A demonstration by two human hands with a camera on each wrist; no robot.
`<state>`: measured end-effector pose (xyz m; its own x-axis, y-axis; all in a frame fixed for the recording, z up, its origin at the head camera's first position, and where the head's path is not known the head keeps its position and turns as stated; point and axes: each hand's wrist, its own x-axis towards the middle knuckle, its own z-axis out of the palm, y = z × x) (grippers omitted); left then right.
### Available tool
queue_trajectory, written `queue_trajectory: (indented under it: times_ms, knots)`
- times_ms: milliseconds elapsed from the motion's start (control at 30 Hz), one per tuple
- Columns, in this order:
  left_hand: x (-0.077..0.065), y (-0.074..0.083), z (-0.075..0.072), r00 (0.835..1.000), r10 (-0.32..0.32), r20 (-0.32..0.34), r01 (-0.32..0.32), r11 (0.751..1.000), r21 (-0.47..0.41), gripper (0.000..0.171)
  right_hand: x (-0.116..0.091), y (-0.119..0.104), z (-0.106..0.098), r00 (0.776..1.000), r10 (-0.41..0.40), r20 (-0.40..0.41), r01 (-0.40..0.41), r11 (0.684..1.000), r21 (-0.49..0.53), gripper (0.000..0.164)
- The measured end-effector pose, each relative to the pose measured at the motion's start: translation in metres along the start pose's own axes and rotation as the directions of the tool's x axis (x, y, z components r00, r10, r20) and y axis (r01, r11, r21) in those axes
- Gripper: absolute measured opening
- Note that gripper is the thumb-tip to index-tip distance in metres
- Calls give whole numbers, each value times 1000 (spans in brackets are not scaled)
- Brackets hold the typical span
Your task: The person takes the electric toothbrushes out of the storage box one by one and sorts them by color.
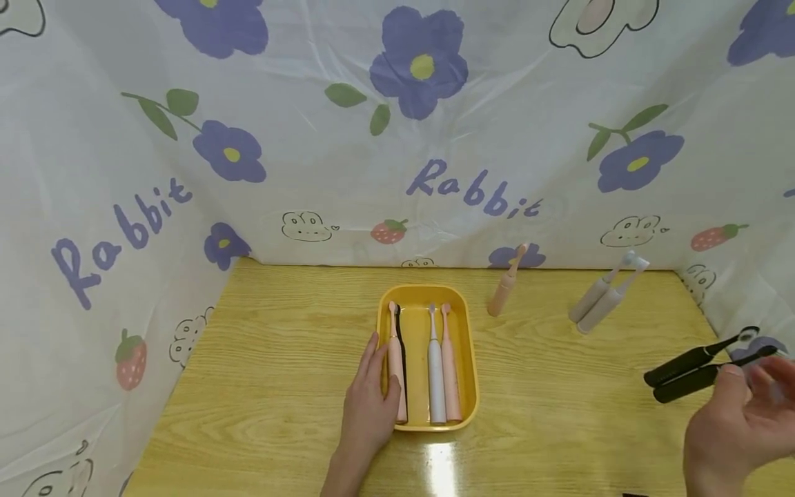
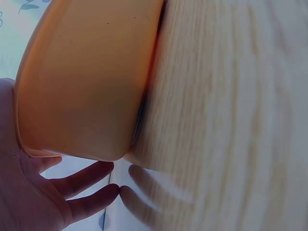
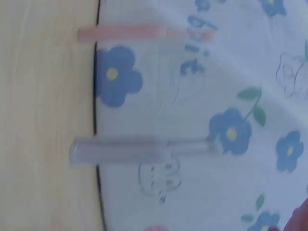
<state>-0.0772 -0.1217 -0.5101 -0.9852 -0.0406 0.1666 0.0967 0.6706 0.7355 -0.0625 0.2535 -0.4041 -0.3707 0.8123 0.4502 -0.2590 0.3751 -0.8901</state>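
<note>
My left hand (image 1: 370,407) rests at the left side of a yellow tray (image 1: 475,373), thumb over the rim and fingers by the outer wall. In the left wrist view its fingers (image 2: 94,199) are spread beside the tray wall (image 2: 86,86). Inside lie a pink toothbrush (image 1: 395,366) with a slim black one (image 1: 402,352) partly hidden next to it, a pale grey toothbrush (image 1: 437,379) and another pink toothbrush (image 1: 450,376). My right hand (image 1: 739,421) is at two upright black electric toothbrushes (image 1: 689,382), thumb and fingers parted; its thumb overlaps the nearer one.
A small pink toothbrush (image 1: 502,293) stands behind the tray's right side. Two grey toothbrushes (image 1: 599,304) stand close together farther right. A printed cloth (image 1: 323,172) walls in the back and sides of the wooden table (image 1: 267,386). A dark edge (image 1: 635,495) shows at the bottom.
</note>
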Motion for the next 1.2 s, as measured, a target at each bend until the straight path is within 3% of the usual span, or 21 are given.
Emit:
queue_trajectory:
  times_ms: [67, 133, 267, 333, 433, 633, 800, 900, 933, 1100, 1133, 1200]
  knots:
    - [0, 0, 0, 1000, 4, -1, -4, 1000, 1, 52, -7, -8, 8, 985, -133, 108, 117, 983, 145, 29]
    - [0, -1, 0, 1000, 5, -3, -5, 1000, 0, 52, -13, -16, 20, 955, -214, 207, 139, 935, 325, 28]
    - [-2, -1, 2, 1000, -4, 0, 4, 1000, 0, 51, -27, -20, 41, 875, -301, 380, 31, 817, 576, 35]
    - [-3, -1, 2, 1000, -8, 5, 8, 1000, -3, 52, -37, -20, 50, 838, -329, 435, -26, 772, 635, 37]
    - [-3, 0, 2, 1000, -7, 6, 7, 1000, 0, 52, -56, -19, 59, 775, -371, 511, -57, 765, 641, 39]
    - [-2, 1, 1, 1000, -6, -6, 6, 1000, 6, 52, -108, -7, 72, 628, -382, 678, -140, 802, 581, 41]
    - [0, 1, 0, 1000, 8, -24, -8, 1000, 5, 52, -145, 2, 83, 464, -253, 849, -283, 866, 412, 44]
    - [0, 1, 0, 999, 12, -31, -12, 1000, 11, 51, -157, 6, 95, 348, -138, 927, -354, 897, 266, 46]
    - [0, 0, 0, 999, 14, -32, -14, 1000, 14, 51, -159, 6, 100, 300, -93, 949, -378, 902, 208, 47]
    - [0, 0, 1, 999, 15, -29, -15, 1000, 19, 51, -165, 11, 130, 44, 73, 996, -453, 890, -45, 56]
    - [0, 0, 1, 999, 16, -28, -16, 1000, 18, 51, -166, 12, 135, 3, 97, 995, -458, 885, -85, 58]
    - [0, 0, 1, 1000, 15, -24, -14, 1000, 18, 51, -168, 12, 146, -51, 130, 990, -446, 884, -139, 60]
